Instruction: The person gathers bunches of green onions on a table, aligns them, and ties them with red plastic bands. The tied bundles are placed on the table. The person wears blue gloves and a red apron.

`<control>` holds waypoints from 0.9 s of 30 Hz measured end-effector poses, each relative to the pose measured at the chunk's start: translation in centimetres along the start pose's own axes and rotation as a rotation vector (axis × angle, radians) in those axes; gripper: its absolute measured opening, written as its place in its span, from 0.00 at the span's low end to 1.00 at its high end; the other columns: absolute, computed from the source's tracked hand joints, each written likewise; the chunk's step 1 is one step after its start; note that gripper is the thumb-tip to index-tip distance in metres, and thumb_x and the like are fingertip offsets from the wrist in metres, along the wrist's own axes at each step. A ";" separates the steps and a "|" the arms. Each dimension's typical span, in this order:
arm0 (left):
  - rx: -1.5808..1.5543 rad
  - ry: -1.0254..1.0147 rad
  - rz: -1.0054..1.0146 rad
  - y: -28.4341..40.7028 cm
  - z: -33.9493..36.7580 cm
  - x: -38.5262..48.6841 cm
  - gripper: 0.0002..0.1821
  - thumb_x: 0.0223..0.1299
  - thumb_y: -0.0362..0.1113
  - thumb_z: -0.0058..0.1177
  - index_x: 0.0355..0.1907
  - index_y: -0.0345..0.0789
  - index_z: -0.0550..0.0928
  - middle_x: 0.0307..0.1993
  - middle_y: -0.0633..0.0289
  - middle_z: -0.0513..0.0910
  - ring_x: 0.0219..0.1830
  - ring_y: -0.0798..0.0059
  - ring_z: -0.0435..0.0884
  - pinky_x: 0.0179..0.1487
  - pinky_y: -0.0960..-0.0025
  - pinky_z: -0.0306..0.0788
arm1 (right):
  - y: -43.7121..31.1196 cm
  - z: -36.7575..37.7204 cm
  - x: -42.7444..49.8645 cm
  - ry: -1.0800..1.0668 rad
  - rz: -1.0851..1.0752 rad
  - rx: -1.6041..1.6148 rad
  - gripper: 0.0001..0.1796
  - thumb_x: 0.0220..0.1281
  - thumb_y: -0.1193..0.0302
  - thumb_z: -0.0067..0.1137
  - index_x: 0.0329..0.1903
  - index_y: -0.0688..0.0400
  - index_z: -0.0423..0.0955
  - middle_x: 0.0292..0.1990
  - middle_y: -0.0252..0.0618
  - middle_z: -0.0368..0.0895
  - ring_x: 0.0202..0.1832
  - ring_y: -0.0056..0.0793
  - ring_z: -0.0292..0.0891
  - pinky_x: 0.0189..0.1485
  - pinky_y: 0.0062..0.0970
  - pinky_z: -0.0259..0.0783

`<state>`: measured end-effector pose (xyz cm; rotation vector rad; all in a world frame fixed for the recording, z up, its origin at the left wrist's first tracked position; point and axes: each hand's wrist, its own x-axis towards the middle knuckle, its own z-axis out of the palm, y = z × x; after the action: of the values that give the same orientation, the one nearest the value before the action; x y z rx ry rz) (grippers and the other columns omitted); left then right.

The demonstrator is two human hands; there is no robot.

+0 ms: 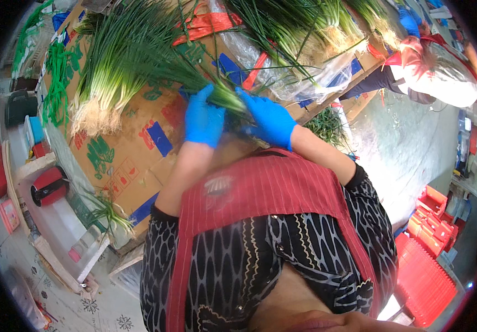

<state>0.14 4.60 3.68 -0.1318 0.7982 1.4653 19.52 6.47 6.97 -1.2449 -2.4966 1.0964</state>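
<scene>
My left hand, in a blue glove, grips a bunch of green onions from its left side. My right hand, gloved the same way, closes around the bunch nearer the root end, so the roots are mostly hidden and slightly blurred. The dark green leaves of this bunch stretch up and left over the cardboard-covered table. Left of my hands lies a large pile of green onions, its pale roots towards me. Another heap of green onions rests on clear plastic sheeting farther off.
Green ties hang at the table's left edge, near loose onion stalks. Red plastic strips lie among the piles. A person in a white and red garment is at the right. Red crates stand on the floor behind right.
</scene>
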 end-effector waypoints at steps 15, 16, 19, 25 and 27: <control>0.128 -0.259 -0.322 -1.9 -3.2 -1.3 0.21 0.64 0.36 0.51 0.60 0.34 0.72 0.54 0.58 0.78 0.56 0.65 0.75 0.59 0.63 0.69 | 2.6 2.3 -0.3 -0.138 0.381 1.646 0.20 0.68 0.62 0.53 0.55 0.61 0.73 0.46 0.35 0.80 0.45 0.22 0.76 0.49 0.24 0.72; 0.121 -0.386 -0.343 -2.3 -2.7 -1.2 0.23 0.64 0.35 0.51 0.61 0.34 0.70 0.56 0.57 0.76 0.58 0.65 0.75 0.60 0.63 0.69 | 2.5 2.5 -0.4 -0.182 0.391 1.557 0.21 0.67 0.60 0.54 0.55 0.61 0.73 0.46 0.36 0.81 0.45 0.24 0.77 0.49 0.25 0.72; 0.241 -0.426 -0.248 -2.7 -1.3 -1.2 0.22 0.64 0.34 0.49 0.60 0.31 0.71 0.48 0.57 0.79 0.50 0.71 0.77 0.52 0.69 0.72 | 2.1 2.3 -0.4 -0.136 0.349 1.059 0.23 0.66 0.58 0.56 0.55 0.61 0.73 0.46 0.40 0.81 0.46 0.30 0.78 0.48 0.28 0.72; 0.370 -0.265 -0.123 -3.1 -1.2 -1.8 0.25 0.63 0.29 0.49 0.64 0.32 0.66 0.51 0.59 0.76 0.52 0.72 0.76 0.54 0.69 0.72 | 0.9 1.9 0.0 0.406 -0.094 0.214 0.17 0.60 0.67 0.61 0.50 0.57 0.74 0.43 0.46 0.77 0.46 0.43 0.78 0.46 0.34 0.73; 0.413 -0.247 -0.099 -3.3 -1.5 -1.9 0.26 0.63 0.28 0.49 0.65 0.33 0.65 0.52 0.60 0.76 0.53 0.72 0.76 0.55 0.68 0.71 | 1.0 1.9 0.4 0.263 -0.019 0.311 0.15 0.61 0.72 0.57 0.51 0.58 0.74 0.41 0.43 0.79 0.43 0.35 0.78 0.45 0.31 0.73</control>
<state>2.73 1.79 2.38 0.3122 0.8600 1.1697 19.13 6.10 4.92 -1.1845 -2.0501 1.1752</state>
